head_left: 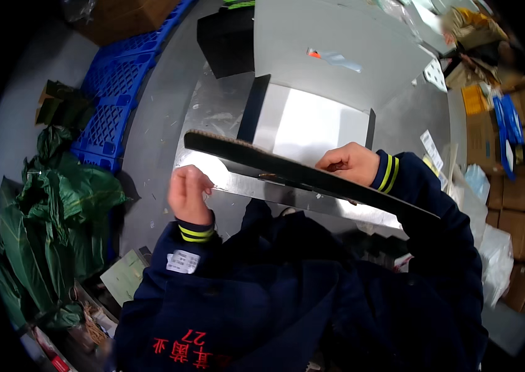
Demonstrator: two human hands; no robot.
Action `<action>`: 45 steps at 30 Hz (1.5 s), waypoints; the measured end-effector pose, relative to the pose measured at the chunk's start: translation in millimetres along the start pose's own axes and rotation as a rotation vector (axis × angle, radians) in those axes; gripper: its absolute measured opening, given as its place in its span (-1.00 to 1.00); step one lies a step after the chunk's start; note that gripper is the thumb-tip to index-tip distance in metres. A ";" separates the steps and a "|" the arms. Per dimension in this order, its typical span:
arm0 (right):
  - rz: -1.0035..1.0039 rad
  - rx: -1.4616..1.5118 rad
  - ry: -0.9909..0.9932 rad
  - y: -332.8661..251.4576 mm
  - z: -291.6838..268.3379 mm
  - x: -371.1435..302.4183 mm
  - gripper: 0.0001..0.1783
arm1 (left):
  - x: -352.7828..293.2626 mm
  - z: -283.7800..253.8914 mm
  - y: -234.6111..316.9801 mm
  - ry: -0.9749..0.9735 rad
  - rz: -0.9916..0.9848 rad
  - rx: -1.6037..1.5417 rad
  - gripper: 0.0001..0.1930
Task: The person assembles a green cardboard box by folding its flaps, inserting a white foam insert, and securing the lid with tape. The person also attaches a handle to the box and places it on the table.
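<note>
A cardboard box [312, 118], dark outside and white inside, stands opened up on a metal table [216, 102]. Its near wall or flap [256, 158] runs slantwise toward me, with the dark face on my side. My right hand [352, 162] has its fingers curled at this flap's upper edge, closed on it; the flap hides part of the hand. Off the flap's left end, my left hand [189, 192] is raised with loosely bent fingers, slightly blurred, and nothing visible in it. The box's large pale lid panel [343, 37] rises at the far side.
A black box [228, 43] sits beyond the left side. Blue plastic pallets [110, 87] and green wrapped bundles [58, 204] lie to the left on the floor. At right are stacked brown cartons [516, 204], clear plastic bags [496, 254] and another person [473, 49] farther back.
</note>
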State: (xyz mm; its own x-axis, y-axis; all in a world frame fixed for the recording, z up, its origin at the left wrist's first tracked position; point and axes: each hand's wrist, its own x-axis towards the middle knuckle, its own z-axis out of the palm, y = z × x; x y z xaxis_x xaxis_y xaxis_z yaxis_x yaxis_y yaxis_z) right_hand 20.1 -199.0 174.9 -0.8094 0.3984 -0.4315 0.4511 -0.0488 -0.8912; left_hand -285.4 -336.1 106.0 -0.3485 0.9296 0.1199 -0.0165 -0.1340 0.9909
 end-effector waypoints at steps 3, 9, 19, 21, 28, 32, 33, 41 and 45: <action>-0.088 -0.036 -0.056 4.1 -4.1 1.6 -0.71 | -25.1 62.5 8.1 -0.093 0.018 0.139 -0.75; -0.227 0.009 -0.162 -1.3 -8.4 20.3 -0.64 | -29.7 95.1 4.5 0.046 0.137 0.225 -0.78; -0.139 0.067 -0.201 -2.1 -4.3 42.6 -0.66 | -26.3 112.7 7.7 0.143 0.491 0.620 -0.87; -0.124 0.085 -0.184 2.2 -2.9 42.8 -0.66 | -27.9 114.9 8.5 0.093 0.469 0.530 -0.90; -0.110 0.072 -0.161 9.3 1.6 45.1 -0.66 | -25.6 101.2 16.9 -0.013 -0.465 -0.345 -0.82; -0.140 0.028 -0.155 12.5 3.7 45.3 -0.65 | -35.2 103.4 23.5 -0.027 -0.208 -0.081 -0.80; -0.160 0.003 -0.159 14.4 4.6 48.6 -0.65 | -36.4 102.4 21.6 -0.019 -0.221 -0.104 -0.80; -0.150 -0.064 -0.102 20.9 6.4 59.1 -0.66 | -24.6 98.8 29.6 -0.022 -0.684 -0.521 -0.94; -0.150 0.028 -0.099 20.6 11.8 63.1 -0.62 | -22.3 92.8 22.2 -0.094 -0.745 -0.659 -0.96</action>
State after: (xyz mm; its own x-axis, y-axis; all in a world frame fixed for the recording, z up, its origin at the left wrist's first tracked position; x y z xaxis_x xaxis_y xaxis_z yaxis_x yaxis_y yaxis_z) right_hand -26.1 -185.7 127.6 -0.9006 0.3106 -0.3041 0.3133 -0.0213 -0.9494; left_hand -191.0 -328.0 131.1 0.0373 0.8734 -0.4855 -0.7274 0.3569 0.5861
